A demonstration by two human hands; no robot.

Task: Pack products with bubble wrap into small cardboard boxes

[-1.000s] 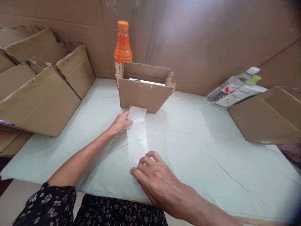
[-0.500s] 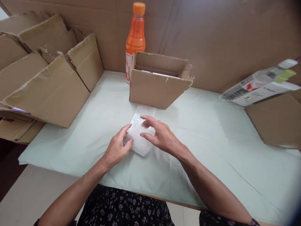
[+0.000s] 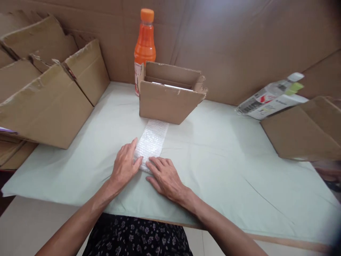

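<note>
A flat strip of clear bubble wrap (image 3: 152, 138) lies on the pale green cloth, its far end reaching the foot of a small cardboard box (image 3: 162, 103). My left hand (image 3: 124, 164) rests along the strip's left edge, thumb touching it and fingers extended. At the near right corner, my right hand (image 3: 166, 177) lies palm down with its fingertips on the wrap. Neither hand grips anything. Whether something is inside the bubble wrap I cannot tell. The small box holds something with a white edge.
An orange bottle (image 3: 145, 46) stands behind the small box. Large cardboard boxes (image 3: 50, 103) fill the left side. To the right, a clear plastic bottle (image 3: 262, 94) leans beside another cardboard box (image 3: 301, 129). A cardboard wall (image 3: 226, 46) closes off the back.
My right hand has come down from above the wrap onto its near right corner. My left hand stays at the left edge. The whole view has shifted slightly.
</note>
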